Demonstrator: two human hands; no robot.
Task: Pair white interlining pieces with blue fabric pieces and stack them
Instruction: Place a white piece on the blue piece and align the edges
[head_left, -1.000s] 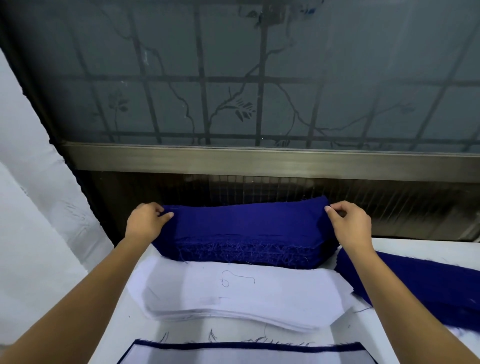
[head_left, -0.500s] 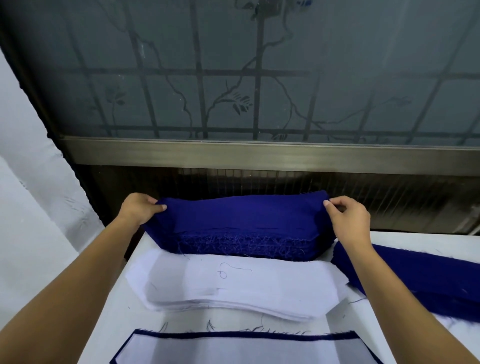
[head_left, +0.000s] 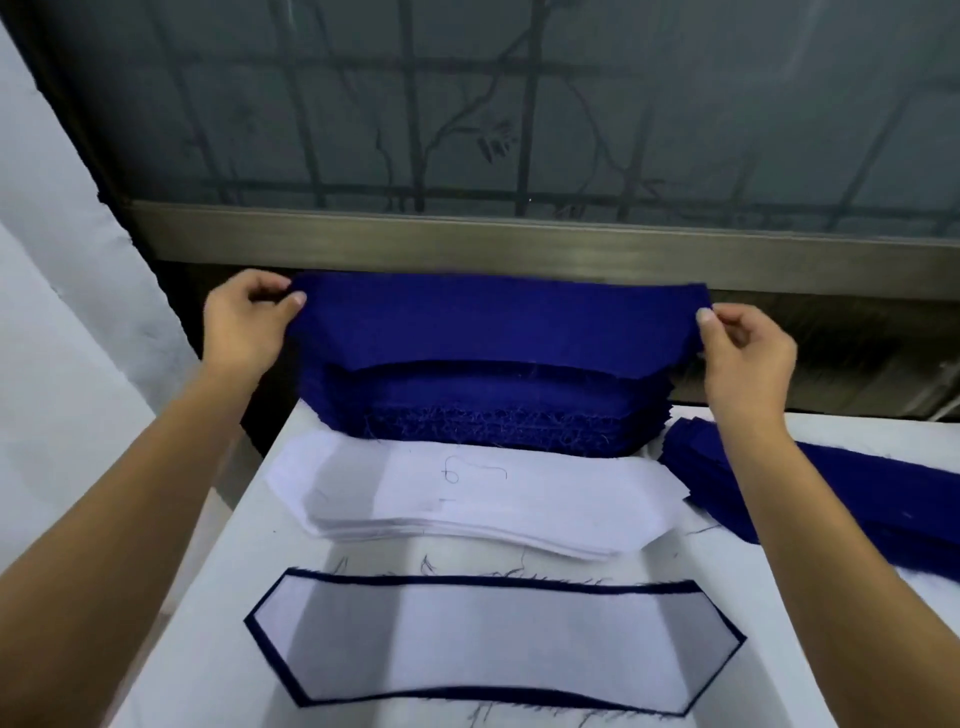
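A single blue fabric piece (head_left: 493, 325) hangs stretched in the air above the thick blue stack (head_left: 493, 410) at the table's far edge. My left hand (head_left: 244, 332) pinches its left end and my right hand (head_left: 743, 348) pinches its right end. In front of the blue stack lies a stack of white interlining pieces (head_left: 467, 499) with a pen mark on top. Nearest to me lies a paired stack (head_left: 493, 642), a white interlining on top with a blue fabric rim showing all round it.
A second pile of blue pieces (head_left: 883, 499) lies at the right, partly behind my right forearm. The white table (head_left: 218, 597) ends at its left edge beside a white cloth-covered surface (head_left: 52, 415). A metal window sill and frosted barred window (head_left: 519, 130) stand right behind the stacks.
Both hands have lifted the top blue piece off the blue stack and raised it, pulled taut between them. The view has tilted down, showing more of the paired stack.
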